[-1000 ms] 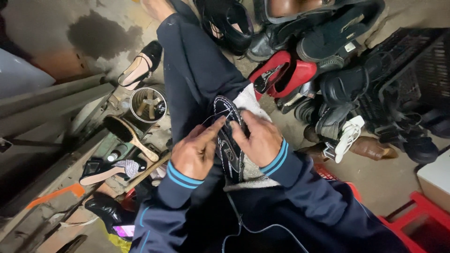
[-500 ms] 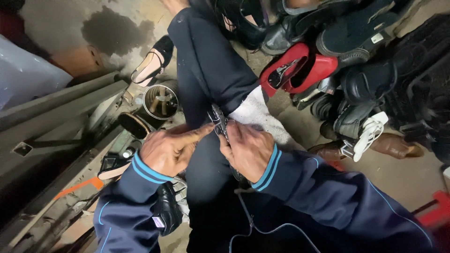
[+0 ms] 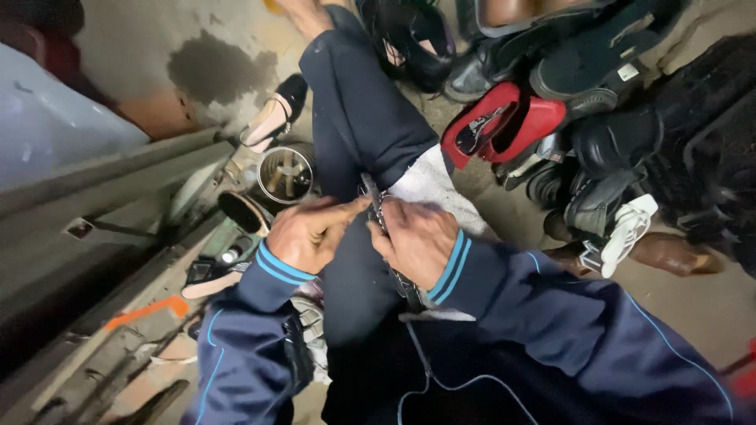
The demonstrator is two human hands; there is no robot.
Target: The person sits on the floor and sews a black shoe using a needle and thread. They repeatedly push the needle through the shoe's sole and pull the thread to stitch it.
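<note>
I sit with one leg in dark trousers [image 3: 358,118] stretched out ahead. Over my lap both hands hold a dark strappy sandal [image 3: 376,206] seen edge-on. My left hand [image 3: 311,232] grips its left side with the fingers curled. My right hand [image 3: 413,240] closes on its right side, thumb near the straps. A white cloth [image 3: 429,189] lies on my thigh just beyond the hands. Both sleeves are navy with light blue cuff stripes.
A heap of shoes lies to the right: a red one [image 3: 504,122], black ones [image 3: 614,142], a white sandal [image 3: 626,232], a brown shoe [image 3: 669,252]. A round tin [image 3: 285,173], a brush [image 3: 242,211] and a heeled sandal [image 3: 272,118] lie at the left beside grey boards [image 3: 102,189].
The sandal has turned from flat-on to edge-on between my hands. My hands have shifted slightly left and closer together; the view has tilted toward the left.
</note>
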